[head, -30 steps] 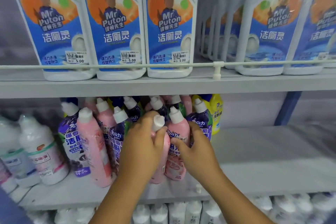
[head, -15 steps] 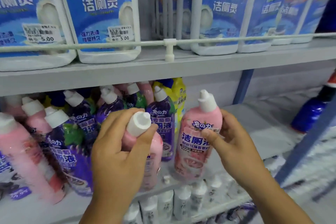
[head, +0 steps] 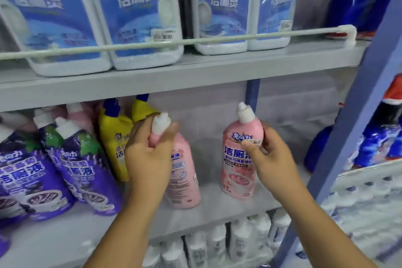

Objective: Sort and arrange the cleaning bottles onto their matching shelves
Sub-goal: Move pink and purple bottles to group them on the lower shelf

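Note:
Each of my hands holds a pink bottle with a white cap on the middle shelf. My left hand grips the neck of one pink bottle, which tilts with its base near the shelf. My right hand grips the upper body of the other pink bottle, upright, label facing me, to the right of the first. Purple bottles with white caps lean at the left of the shelf. Yellow bottles with blue caps stand behind them.
Large white jugs with blue labels fill the upper shelf behind a white rail. A blue upright post borders the shelf on the right, with dark blue bottles beyond it. White bottles line the shelf below.
Both hands have carried their pink bottles rightward, away from the cluster of purple and pink bottles, onto the bare right part of the shelf. The view has swung right as well.

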